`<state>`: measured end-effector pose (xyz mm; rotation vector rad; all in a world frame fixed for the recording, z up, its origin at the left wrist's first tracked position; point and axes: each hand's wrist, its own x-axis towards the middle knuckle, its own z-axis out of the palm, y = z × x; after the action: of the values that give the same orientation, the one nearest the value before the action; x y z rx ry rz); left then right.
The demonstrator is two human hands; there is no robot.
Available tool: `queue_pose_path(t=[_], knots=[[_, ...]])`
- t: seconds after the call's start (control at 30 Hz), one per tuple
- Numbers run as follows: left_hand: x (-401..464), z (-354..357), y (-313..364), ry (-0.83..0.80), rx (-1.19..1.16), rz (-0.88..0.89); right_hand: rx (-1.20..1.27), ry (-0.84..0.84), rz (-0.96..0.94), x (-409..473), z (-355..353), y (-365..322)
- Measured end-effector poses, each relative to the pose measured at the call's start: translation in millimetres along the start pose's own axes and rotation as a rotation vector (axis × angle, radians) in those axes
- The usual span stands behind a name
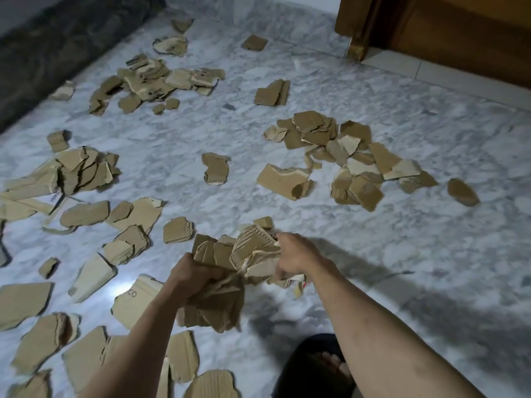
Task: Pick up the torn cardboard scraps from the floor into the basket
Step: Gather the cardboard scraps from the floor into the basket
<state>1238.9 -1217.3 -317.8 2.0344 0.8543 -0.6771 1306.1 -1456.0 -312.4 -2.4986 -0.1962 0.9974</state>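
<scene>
Torn brown cardboard scraps (86, 173), ragged-edged with corrugated ribbing showing on some, lie strewn across a grey-veined marble floor (431, 225), with a dark stone skirting (57, 44) running along the far left. Heaps sit at left, far centre and right, with single pieces scattered between. Low in the frame, a person's left hand (191, 278) curls its fingers (212, 278) around a bundle of scraps (218, 300) that hangs below the fist. Just beside it, the right hand (296, 254) grips a second, crumpled bundle (254, 251), fingers wrapped around its edge, the two clutches touching between the hands. A scrap printed with the letters "CO" (135, 300) lies on the floor just left of the left forearm. Below the right forearm, toes rest in a dark slipper (313, 366). At the upper right stands a wooden door frame (359, 27), well apart from the scraps.
</scene>
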Motion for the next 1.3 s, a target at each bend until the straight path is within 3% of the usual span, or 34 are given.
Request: queue_pose_path(t=[0.13, 0.23, 0.37, 0.47, 0.53, 0.63, 0.73, 0.93, 1.0, 1.17, 1.3], knots=[[-9.5, -7.3, -3.6, -0.04, -0.246, 0.011, 0.389, 0.081, 0.099, 8.5, -17.9, 10.3], [-16.5, -25.9, -9.8, -0.048, -0.394, 0.03, 0.479, 0.105, 0.095, 9.3, -38.1, 11.9], [-28.4, -46.7, -11.2, -0.125, -0.191, -0.017, 0.186, -0.069, 0.021, 0.1, -31.2, -6.3], [-37.5, -25.6, -18.8, -0.098, -0.173, -0.091, -0.082, -0.046, -0.013, -1.0, -9.5, -15.4], [-34.3, -5.3, -28.1, -0.033, -0.131, -0.1, -0.121, -0.006, 0.008, 2.1, -2.6, -16.4], [-35.6, 19.6, -33.1, 0.119, 0.125, -0.116, -0.233, 0.033, 0.021, 2.5, -0.3, -19.4], [-49.7, 33.9, -25.1, 0.249, 0.142, -0.052, -0.288, 0.092, 0.04, 1.5, 2.2, -21.2], [-51.7, 38.3, -22.9, 0.32, 0.115, 0.051, -0.317, 0.106, 0.024, 6.4, 4.4, -20.9], [-50.9, 37.9, -20.8, 0.287, 0.074, 0.024, -0.294, 0.103, 0.056, 8.1, 5.6, -20.1], [-39.2, 27.3, -20.0, 0.035, -0.332, -0.141, -0.075, 0.021, 0.129, 8.2, -3.6, -13.0], [-38.3, 25.0, -8.7, -0.006, -0.445, -0.061, 0.23, 0.046, 0.146, 7.3, -17.3, 4.8]])
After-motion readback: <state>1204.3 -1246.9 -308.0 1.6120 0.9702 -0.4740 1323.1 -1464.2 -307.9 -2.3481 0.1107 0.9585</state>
